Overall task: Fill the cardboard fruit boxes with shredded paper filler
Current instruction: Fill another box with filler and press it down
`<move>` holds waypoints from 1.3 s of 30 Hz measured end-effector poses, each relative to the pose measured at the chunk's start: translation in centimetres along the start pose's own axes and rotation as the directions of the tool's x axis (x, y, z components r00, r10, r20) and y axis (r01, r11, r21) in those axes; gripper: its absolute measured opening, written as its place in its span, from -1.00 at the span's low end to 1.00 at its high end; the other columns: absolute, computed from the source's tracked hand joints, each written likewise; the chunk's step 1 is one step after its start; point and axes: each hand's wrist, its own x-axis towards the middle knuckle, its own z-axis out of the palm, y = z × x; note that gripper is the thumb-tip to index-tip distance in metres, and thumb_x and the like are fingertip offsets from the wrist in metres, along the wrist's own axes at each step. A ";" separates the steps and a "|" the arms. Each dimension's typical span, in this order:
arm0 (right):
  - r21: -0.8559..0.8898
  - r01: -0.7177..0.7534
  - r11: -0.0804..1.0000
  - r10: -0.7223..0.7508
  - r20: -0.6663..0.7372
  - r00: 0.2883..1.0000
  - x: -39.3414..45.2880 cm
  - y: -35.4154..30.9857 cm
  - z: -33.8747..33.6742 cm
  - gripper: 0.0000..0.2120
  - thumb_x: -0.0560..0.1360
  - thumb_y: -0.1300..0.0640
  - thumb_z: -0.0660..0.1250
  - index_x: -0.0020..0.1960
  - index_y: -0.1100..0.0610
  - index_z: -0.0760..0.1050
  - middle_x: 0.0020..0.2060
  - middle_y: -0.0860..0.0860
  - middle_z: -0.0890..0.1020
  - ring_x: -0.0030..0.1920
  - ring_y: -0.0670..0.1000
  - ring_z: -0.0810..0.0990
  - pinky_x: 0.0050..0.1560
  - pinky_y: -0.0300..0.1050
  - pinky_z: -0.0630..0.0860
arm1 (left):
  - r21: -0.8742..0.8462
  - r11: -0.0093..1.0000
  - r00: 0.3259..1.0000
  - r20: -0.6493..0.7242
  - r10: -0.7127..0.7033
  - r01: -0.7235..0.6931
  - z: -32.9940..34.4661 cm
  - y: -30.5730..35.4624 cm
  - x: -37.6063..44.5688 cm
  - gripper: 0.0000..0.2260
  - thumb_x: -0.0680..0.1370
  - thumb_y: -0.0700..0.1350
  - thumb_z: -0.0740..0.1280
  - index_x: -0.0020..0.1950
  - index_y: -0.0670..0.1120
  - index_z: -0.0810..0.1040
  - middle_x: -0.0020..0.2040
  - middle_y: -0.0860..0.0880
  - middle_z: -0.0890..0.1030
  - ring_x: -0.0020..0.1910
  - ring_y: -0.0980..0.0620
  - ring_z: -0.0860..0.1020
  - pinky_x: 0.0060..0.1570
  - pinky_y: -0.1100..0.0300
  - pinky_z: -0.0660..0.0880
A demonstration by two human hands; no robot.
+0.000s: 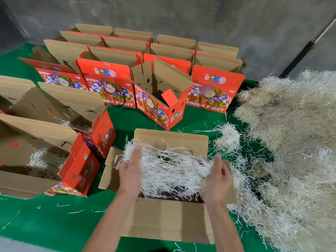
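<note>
An open cardboard box (169,219) stands right in front of me on the green surface. Over its opening hangs a clump of white shredded paper (169,166). My left hand (130,171) presses against the clump's left side with fingers fairly straight. On the clump's right side is my right hand (219,176), palm turned inward and fingers relaxed. Strands hang down into the box. A big heap of shredded paper (291,142) lies to the right.
Two boxes (41,142) at the left hold some filler. Several red printed fruit boxes (109,84) stand open in rows behind; one (161,99) is turned at an angle. A grey wall (181,15) closes the back. Loose strands litter the green cloth (54,219).
</note>
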 end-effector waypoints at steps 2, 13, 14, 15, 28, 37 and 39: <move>0.031 -0.051 0.998 0.052 -0.027 0.998 0.6 -0.2 -1.0 -0.59 0.53 -0.29 0.28 -0.26 0.02 0.46 -0.55 -0.05 0.32 -0.53 -0.03 0.16 -0.59 -0.21 0.09 | 0.034 0.999 0.999 0.046 -0.028 0.027 -1.5 0.9 1.3 -0.51 0.38 0.45 0.38 -0.08 0.08 0.36 -0.05 0.06 0.57 -0.16 0.02 0.54 -0.11 0.00 0.44; 0.133 -0.128 0.983 0.066 0.395 0.916 -3.2 -0.8 2.3 -0.74 0.64 -0.07 0.27 0.18 0.08 0.55 0.02 -0.04 0.65 0.11 0.05 0.61 0.07 -0.26 0.53 | 0.341 0.940 0.965 0.250 -0.080 -0.011 -0.4 -2.1 0.1 -0.05 0.33 0.49 0.35 0.57 0.01 0.21 -0.04 0.12 0.62 -0.14 0.14 0.58 -0.03 0.14 0.48; 0.105 -0.023 0.994 -0.026 0.446 0.895 -3.6 -0.9 2.7 -0.75 0.65 -0.05 0.24 0.11 0.10 0.58 -0.05 -0.01 0.67 -0.01 0.00 0.63 -0.03 -0.30 0.53 | 0.324 0.946 0.963 0.259 -0.078 -0.011 0.1 -2.1 -0.3 -0.05 0.30 0.51 0.34 0.55 0.01 0.27 -0.03 0.09 0.61 -0.12 0.11 0.58 -0.06 0.12 0.50; 0.043 0.089 0.995 -0.099 0.482 0.871 -3.8 -1.1 3.0 -0.78 0.67 0.01 0.22 0.08 0.09 0.59 -0.06 -0.02 0.67 -0.03 -0.06 0.63 -0.03 -0.31 0.53 | 0.269 0.963 0.951 0.301 -0.072 -0.013 0.4 -2.4 -0.6 -0.12 0.33 0.52 0.32 0.50 0.03 0.36 0.04 0.07 0.61 -0.03 0.10 0.59 0.01 0.06 0.53; -0.323 0.187 0.928 -0.042 0.408 0.912 -3.7 0.5 3.6 -0.62 0.54 -0.26 0.28 0.29 -0.15 0.38 -0.15 -0.14 0.63 -0.29 -0.20 0.59 -0.31 -0.30 0.52 | 0.202 0.979 0.934 0.346 -0.087 0.017 1.7 -3.3 -2.1 -0.70 0.63 0.06 0.32 0.23 -0.11 0.45 -0.12 0.04 0.57 -0.28 0.27 0.60 -0.30 0.33 0.51; -0.309 0.378 0.873 -0.267 0.346 0.899 -4.8 0.7 4.8 -0.90 0.67 -0.09 0.19 0.02 -0.12 0.43 -0.17 -0.17 0.64 -0.18 -0.17 0.61 -0.11 -0.18 0.55 | 0.002 0.937 0.880 0.344 0.327 -0.349 4.1 -2.6 -5.4 -0.70 0.67 0.10 0.26 0.10 -0.12 0.61 -0.07 -0.07 0.69 -0.03 0.00 0.66 0.01 0.16 0.58; -0.170 0.263 0.950 -0.197 0.325 0.925 -4.9 0.3 4.7 -0.66 0.70 -0.14 0.09 -0.15 -0.05 0.46 -0.34 -0.12 0.58 -0.34 -0.11 0.51 -0.27 -0.26 0.44 | 0.053 0.959 0.916 0.316 0.248 -0.278 4.0 -2.4 -4.8 -0.72 0.69 -0.09 0.26 -0.02 -0.29 0.57 -0.27 -0.23 0.56 -0.24 -0.08 0.53 -0.25 0.18 0.48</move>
